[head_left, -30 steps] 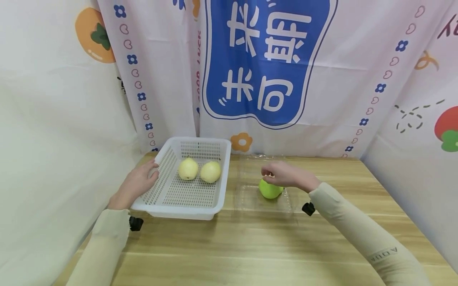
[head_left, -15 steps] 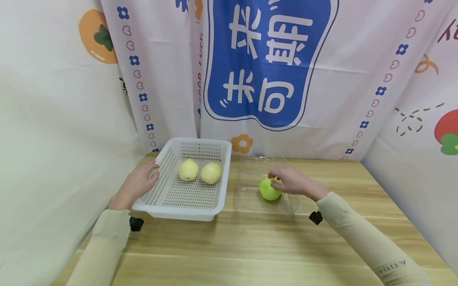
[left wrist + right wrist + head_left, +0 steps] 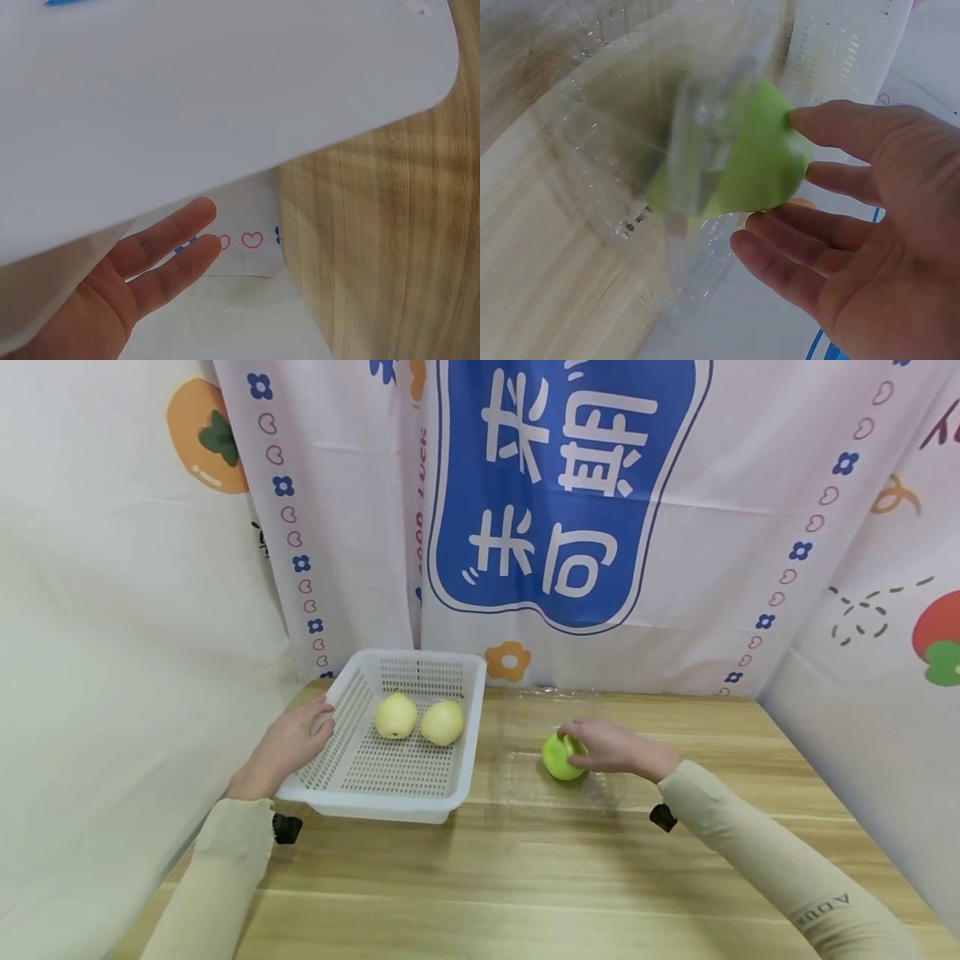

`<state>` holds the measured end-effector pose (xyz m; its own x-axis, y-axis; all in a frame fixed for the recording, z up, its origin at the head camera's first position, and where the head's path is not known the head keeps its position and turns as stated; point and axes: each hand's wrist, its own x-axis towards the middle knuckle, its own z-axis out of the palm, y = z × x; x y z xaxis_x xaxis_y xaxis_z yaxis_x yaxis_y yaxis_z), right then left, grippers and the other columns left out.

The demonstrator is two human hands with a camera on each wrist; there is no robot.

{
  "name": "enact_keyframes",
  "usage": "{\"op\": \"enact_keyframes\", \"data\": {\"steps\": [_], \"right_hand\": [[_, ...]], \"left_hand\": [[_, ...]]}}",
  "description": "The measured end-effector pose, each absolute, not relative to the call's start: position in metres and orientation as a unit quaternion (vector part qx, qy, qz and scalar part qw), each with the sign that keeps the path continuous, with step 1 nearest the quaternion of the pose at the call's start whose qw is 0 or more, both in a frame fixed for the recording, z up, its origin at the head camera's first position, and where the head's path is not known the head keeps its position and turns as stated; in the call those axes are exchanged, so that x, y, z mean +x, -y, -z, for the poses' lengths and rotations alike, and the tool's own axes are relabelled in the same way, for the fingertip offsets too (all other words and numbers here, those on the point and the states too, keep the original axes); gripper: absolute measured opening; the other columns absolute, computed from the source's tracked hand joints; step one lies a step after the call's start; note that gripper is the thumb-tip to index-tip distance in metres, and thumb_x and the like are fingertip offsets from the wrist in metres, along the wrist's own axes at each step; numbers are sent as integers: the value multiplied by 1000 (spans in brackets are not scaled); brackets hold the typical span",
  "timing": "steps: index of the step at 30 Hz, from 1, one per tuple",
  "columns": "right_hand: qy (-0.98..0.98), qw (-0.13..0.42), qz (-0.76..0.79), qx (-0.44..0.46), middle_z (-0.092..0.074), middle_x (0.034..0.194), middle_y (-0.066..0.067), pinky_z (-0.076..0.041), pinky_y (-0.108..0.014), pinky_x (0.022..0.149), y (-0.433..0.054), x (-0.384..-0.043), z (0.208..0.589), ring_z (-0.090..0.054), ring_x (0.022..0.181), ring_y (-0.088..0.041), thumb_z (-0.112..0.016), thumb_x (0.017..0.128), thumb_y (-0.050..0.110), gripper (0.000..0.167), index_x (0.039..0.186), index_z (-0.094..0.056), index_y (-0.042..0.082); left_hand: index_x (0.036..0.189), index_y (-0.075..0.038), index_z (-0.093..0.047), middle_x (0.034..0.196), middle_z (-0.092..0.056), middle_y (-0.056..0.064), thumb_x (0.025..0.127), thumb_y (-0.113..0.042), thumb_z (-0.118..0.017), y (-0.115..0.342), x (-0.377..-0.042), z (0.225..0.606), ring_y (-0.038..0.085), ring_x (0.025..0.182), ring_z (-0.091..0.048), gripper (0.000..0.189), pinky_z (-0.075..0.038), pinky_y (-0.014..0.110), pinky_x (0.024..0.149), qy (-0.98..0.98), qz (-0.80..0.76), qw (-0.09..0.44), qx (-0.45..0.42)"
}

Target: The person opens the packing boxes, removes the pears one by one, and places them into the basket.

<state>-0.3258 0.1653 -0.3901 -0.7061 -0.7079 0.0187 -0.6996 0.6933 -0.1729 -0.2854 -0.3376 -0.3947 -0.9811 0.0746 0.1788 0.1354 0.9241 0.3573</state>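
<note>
My left hand (image 3: 288, 743) rests at the left rim of a white plastic basket (image 3: 468, 760). In the left wrist view, two of its fingers (image 3: 176, 274) stretch out straight below the basket's rim; the rest are hidden by it. Two pale yellow pears, one on the left (image 3: 395, 716) and one on the right (image 3: 442, 722), lie inside the basket. To the right, my right hand (image 3: 611, 747) holds a green pear (image 3: 558, 757) between thumb and fingers, over a clear plastic box (image 3: 517, 785). The right wrist view has the pear (image 3: 772, 157) partly behind the clear plastic wall.
The wooden table (image 3: 450, 885) runs toward the front. A printed cloth (image 3: 697, 635) hangs close behind the basket and the box. White cloth walls, on the left (image 3: 135, 635) and right (image 3: 870, 718), flank the table.
My right hand drew back slightly to the right and came down with its thumb and fingers on the green pear, which turned and shifted slightly left. The left hand and basket stayed put.
</note>
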Motion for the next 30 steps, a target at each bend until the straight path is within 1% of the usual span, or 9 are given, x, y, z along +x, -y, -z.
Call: {"op": "enact_keyframes", "data": {"steps": [2, 4, 8, 11, 13, 18, 20, 25, 30], "right_hand": [[-925, 39, 87, -369, -64, 117, -15, -56, -42, 91, -165, -324, 390, -63, 104, -27, -73, 83, 16, 52, 130, -58, 2], [-926, 48, 89, -363, -63, 120, -18, -55, -46, 93, -165, -323, 390, -62, 106, -30, -75, 81, 16, 58, 134, -55, 2], [-930, 76, 97, -345, -58, 131, -22, -51, -52, 100, -167, -321, 394, -58, 117, -36, -77, 80, 18, 70, 143, -47, 6], [-929, 94, 101, -342, -55, 136, -21, -49, -52, 101, -168, -322, 400, -56, 120, -34, -77, 79, 17, 78, 147, -41, 8], [-925, 102, 106, -350, -56, 134, -17, -49, -49, 99, -168, -323, 405, -57, 116, -31, -77, 78, 15, 79, 147, -40, 8], [-910, 106, 125, -381, -59, 123, -10, -50, -43, 91, -166, -325, 415, -58, 107, -23, -77, 73, 7, 77, 141, -41, 5], [-908, 107, 133, -383, -59, 123, -10, -50, -43, 91, -166, -325, 417, -57, 107, -23, -77, 72, 6, 77, 141, -41, 4], [-910, 108, 141, -376, -58, 124, -10, -49, -45, 94, -167, -325, 417, -57, 110, -25, -77, 75, 7, 77, 142, -40, 7], [-913, 85, 137, -376, -59, 125, -13, -52, -46, 95, -168, -325, 413, -59, 110, -27, -78, 77, 10, 77, 143, -39, 9]], "left_hand": [[140, 2, -48, 156, -29, 27, 101, -25, -44, 337, -286, 394, 50, 141, -30, 47, -25, 62, 117, 978, 187, 82, -54], [139, 2, -48, 156, -30, 27, 101, -24, -44, 337, -286, 394, 50, 141, -31, 46, -25, 62, 117, 977, 187, 83, -54], [139, 2, -48, 156, -30, 27, 101, -24, -45, 337, -286, 394, 50, 141, -30, 47, -25, 62, 117, 977, 188, 82, -52], [139, 2, -48, 156, -30, 27, 101, -25, -44, 337, -286, 395, 50, 142, -29, 47, -25, 62, 117, 978, 186, 80, -52], [139, 1, -48, 157, -29, 27, 101, -25, -44, 337, -286, 395, 49, 142, -29, 46, -25, 62, 117, 978, 186, 80, -51], [139, 2, -48, 157, -30, 27, 101, -25, -44, 337, -285, 396, 49, 142, -29, 46, -25, 62, 117, 977, 188, 81, -52], [139, 2, -48, 157, -29, 27, 101, -25, -44, 337, -284, 395, 49, 142, -29, 46, -24, 62, 117, 977, 189, 80, -51], [139, 2, -48, 157, -29, 26, 101, -24, -45, 337, -284, 395, 49, 142, -30, 46, -24, 62, 117, 977, 189, 83, -52], [139, 2, -49, 156, -30, 26, 101, -24, -45, 338, -285, 395, 49, 142, -30, 45, -25, 62, 117, 976, 190, 88, -56]]}}
